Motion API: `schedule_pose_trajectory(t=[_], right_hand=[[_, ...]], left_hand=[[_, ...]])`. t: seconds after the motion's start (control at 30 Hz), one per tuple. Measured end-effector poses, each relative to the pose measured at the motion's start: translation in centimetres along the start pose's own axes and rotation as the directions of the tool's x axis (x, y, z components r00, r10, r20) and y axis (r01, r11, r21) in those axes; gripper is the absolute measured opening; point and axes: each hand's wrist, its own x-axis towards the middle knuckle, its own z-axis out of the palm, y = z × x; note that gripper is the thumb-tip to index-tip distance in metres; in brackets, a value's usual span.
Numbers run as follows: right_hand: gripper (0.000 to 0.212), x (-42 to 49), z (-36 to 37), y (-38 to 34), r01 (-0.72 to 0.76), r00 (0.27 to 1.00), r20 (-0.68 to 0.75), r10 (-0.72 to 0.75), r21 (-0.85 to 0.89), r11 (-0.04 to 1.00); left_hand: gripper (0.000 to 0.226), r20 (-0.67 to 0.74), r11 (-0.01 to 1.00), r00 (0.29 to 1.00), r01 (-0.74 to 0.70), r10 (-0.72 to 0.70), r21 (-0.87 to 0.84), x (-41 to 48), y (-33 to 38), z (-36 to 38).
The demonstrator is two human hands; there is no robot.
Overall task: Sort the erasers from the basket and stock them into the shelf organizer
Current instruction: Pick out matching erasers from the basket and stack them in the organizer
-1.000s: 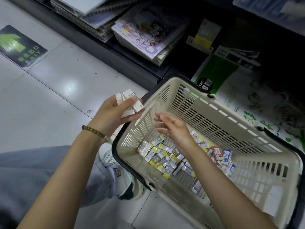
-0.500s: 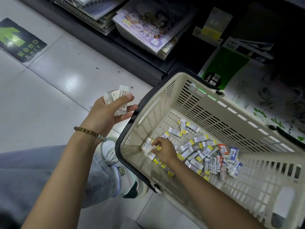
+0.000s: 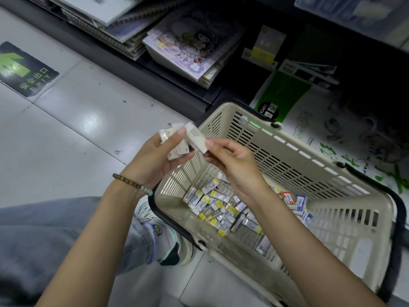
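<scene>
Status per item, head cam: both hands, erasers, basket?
left hand: grips a stack of erasers, beside the basket's corner.
right hand: pinches one white eraser, held up against that stack.
basket: on the floor, open at the top.
black handle: folded down along the rim.
loose erasers: heaped on the basket's bottom, unsorted.

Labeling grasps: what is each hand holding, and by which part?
Left hand grips a small stack of erasers, thumb across their faces. Right hand pinches one eraser by its lower end, fingertips only, beside the stack.
</scene>
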Motion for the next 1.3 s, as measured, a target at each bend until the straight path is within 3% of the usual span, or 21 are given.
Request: schedule_pose_trajectory(t=[0.1, 0.17, 0.23, 0.33, 0.4, 0.57, 0.77, 0.87, 0.93, 1.07, 1.2, 1.3], right_hand=[[0.007, 0.0, 1.2, 0.7, -0.032, 0.998, 0.046, 0.034, -0.038, 0.999], [0.015, 0.6, 0.2, 1.9, -0.090, 0.995, 0.053, 0.090, 0.004, 0.996], [0.028, 1.4, -1.7, 4.3, -0.188, 0.982, -0.008, 0.189, -0.115, 0.975], [0.047, 2.2, -4.1, 10.4, -0.371, 0.916, -0.088, 0.391, -0.554, 0.745], [0.057, 2.6, -4.2, 14.3, -0.390, 0.875, -0.065, 0.480, -0.681, 0.620], [0.053, 3.9, -3.5, 18.8, -0.270, 0.930, -0.109, 0.352, -0.851, 0.450], [0.029, 3.0, -3.8, 19.4, -0.238, 0.967, -0.112, 0.229, -0.719, 0.653], [0.021, 2.0, -4.2, 18.3, -0.251, 0.967, -0.147, 0.207, -0.670, 0.699], [0.015, 1.5, -4.6, 16.3, -0.262, 0.965, -0.170, 0.202, -0.521, 0.812], [0.004, -0.3, -7.2, 8.0, -0.152, 0.930, -0.361, 0.061, -0.228, 0.962], [0.007, -2.8, -9.3, -0.8, 0.050, 0.917, -0.397, -0.038, 0.020, 0.999], [0.009, -4.2, -8.6, -4.2, 0.111, 0.946, -0.314, -0.080, 0.084, 0.990]], left_hand=[[0.040, -0.044, 0.995, 0.999, -0.022, 0.026, 0.099, -0.2, -0.3, -0.1], [0.041, -0.116, 0.995, 0.992, -0.034, 0.045, 0.091, -0.2, 0.0, -0.8], [0.045, -0.200, 0.996, 0.977, -0.062, 0.074, 0.066, -0.1, 0.5, -1.9], [0.039, -0.271, 0.995, 0.957, -0.092, 0.100, 0.044, 0.2, 0.8, -2.8], [0.036, -0.286, 0.995, 0.953, -0.095, 0.101, 0.036, 0.5, 0.7, -3.1], [0.035, -0.285, 0.995, 0.954, -0.087, 0.098, 0.049, 1.0, 0.3, -3.4], [0.036, -0.258, 0.996, 0.962, -0.094, 0.092, 0.003, 1.2, 0.5, -3.3], [0.032, -0.195, 0.996, 0.977, -0.085, 0.088, 0.023, 1.1, 0.5, -3.0], [0.029, -0.147, 0.996, 0.985, -0.091, 0.093, 0.022, 1.1, 0.3, -2.5], [0.028, -0.063, 0.999, 0.997, -0.045, 0.046, 0.018, 1.5, -0.2, -0.3], [0.021, 0.048, 0.988, 0.999, 0.008, -0.016, 0.154, 1.9, -2.1, 3.2], [0.041, 0.100, 0.973, 0.992, 0.049, -0.073, 0.225, 2.0, -3.6, 5.7]])
